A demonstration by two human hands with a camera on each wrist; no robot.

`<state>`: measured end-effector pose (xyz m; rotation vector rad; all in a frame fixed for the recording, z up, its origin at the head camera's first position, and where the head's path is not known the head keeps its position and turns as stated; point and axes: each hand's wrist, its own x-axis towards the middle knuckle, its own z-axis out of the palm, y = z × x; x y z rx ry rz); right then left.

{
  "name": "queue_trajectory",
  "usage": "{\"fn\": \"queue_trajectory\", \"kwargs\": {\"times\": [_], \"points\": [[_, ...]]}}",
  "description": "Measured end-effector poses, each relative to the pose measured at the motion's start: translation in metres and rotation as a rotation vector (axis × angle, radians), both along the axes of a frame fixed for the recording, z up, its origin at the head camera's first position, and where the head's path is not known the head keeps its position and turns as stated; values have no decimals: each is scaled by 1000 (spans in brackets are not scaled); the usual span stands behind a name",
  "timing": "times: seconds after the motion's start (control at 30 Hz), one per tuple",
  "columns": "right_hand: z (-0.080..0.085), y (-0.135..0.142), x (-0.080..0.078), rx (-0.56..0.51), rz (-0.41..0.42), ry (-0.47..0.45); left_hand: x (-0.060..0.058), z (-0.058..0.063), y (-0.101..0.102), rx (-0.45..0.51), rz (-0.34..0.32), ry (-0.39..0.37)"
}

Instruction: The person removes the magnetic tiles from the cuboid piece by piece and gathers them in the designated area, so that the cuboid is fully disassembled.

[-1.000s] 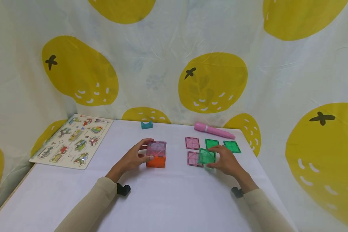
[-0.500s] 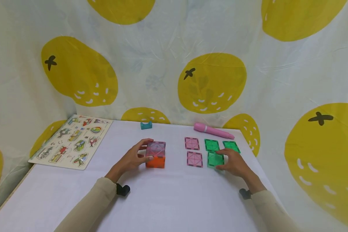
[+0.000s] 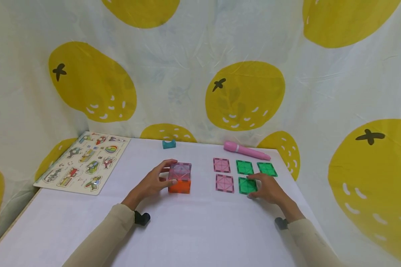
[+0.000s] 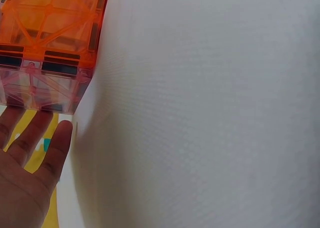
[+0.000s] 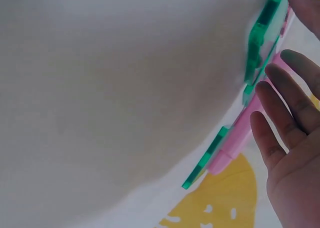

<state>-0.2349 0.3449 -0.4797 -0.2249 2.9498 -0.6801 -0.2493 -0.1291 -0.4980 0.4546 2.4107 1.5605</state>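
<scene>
In the head view, my left hand (image 3: 155,180) grips the left side of a box of see-through magnetic tiles (image 3: 179,178). Its top looks pink and its front orange. The left wrist view shows fingertips (image 4: 61,133) against the pink wall below the orange face (image 4: 50,25). My right hand (image 3: 267,188) holds a green magnetic tile (image 3: 246,185) by opposite edges, index finger at the far edge and thumb at the near one. Flat beside it lie two pink tiles, one farther (image 3: 221,165) and one nearer (image 3: 224,183), and two other green tiles, middle (image 3: 244,167) and right (image 3: 267,169).
A pink marker-shaped stick (image 3: 247,150) lies behind the tiles. At the back stands a small teal notched block (image 3: 169,144). A picture puzzle board (image 3: 87,163) lies at the table's left. A lemon-print curtain (image 3: 173,74) hangs behind the white table (image 3: 200,230).
My right hand has carried the green tile rightward from above the nearer pink tile, then lowered it in front of the middle green tile. The left hand and box have stayed put.
</scene>
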Motion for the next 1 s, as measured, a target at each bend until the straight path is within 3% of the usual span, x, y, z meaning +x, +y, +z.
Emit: {"fn": "queue_trajectory", "kwargs": {"times": [0.23,0.43,0.6,0.83,1.0], "points": [[9,-19,3,-69,19,57,-2,-1,-1,-3,7,-2],[14,-45,5,-96,66,90,-4,-4,0,10,2,-2],[18,-68,7,-180,121,130,-3,-5,0,8,7,-13],[27,-106,8,-290,136,69,-6,-4,-1,25,-4,-21],[28,-131,2,-391,203,25,-9,-2,0,68,-10,-46]]}}
